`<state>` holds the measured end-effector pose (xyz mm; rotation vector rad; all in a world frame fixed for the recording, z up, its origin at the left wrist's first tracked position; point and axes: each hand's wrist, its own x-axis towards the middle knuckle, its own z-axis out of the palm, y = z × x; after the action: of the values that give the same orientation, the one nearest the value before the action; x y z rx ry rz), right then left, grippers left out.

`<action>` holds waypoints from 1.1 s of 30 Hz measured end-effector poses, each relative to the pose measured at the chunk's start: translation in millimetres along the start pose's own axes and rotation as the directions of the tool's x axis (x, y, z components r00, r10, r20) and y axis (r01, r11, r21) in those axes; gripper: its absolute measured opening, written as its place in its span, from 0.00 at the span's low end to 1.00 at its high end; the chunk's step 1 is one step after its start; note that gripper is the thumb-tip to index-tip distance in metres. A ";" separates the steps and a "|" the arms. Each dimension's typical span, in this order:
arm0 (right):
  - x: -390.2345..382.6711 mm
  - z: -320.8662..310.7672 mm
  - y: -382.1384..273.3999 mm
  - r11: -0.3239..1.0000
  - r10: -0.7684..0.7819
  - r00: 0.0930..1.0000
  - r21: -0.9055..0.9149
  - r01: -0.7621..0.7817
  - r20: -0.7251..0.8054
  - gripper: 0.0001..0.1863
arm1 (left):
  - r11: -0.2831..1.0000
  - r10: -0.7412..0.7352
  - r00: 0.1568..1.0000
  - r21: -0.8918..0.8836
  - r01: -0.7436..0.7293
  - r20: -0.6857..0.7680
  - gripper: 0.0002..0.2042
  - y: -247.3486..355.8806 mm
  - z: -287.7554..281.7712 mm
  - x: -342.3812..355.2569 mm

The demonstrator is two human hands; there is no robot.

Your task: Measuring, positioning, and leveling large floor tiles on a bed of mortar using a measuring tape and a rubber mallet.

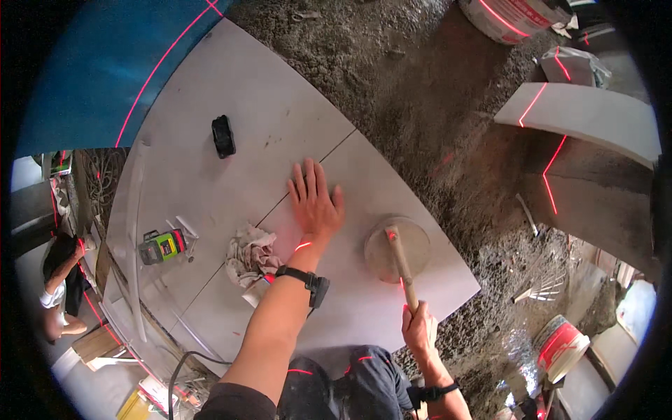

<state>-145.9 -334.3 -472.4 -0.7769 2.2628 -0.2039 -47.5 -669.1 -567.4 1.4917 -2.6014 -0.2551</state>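
My left hand point(315, 203) lies flat on a large pale grey tile point(392, 175), fingers spread, close to the joint with the neighbouring tile point(238, 91). In my right hand point(420, 327) is the wooden handle of a mallet point(402, 269), with a broad, round grey head over the tile's right part. Whether that head touches the tile, I cannot tell. Beside my left forearm sits a crumpled pale rag point(250, 253), with a small partly hidden white and red object point(259, 288) by it.
Left of the rag stands a green and black laser level point(162, 246); a black block point(223, 136) lies farther up. Rough wet mortar point(448, 161) borders the tiles on the right. Buckets point(562, 346), a rake head point(542, 288) and another person point(63, 280) are around.
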 end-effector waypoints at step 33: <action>24.6 20.0 41.3 0.937 -0.350 0.924 -0.055 0.345 -0.158 0.13 | 0.933 0.127 0.987 -0.348 -0.087 0.094 0.21 5.2 16.4 -21.5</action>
<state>-165.5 -314.0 -516.1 -1.2152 2.2682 -0.4198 -44.4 -646.5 -582.9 1.2435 -2.5411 -0.7608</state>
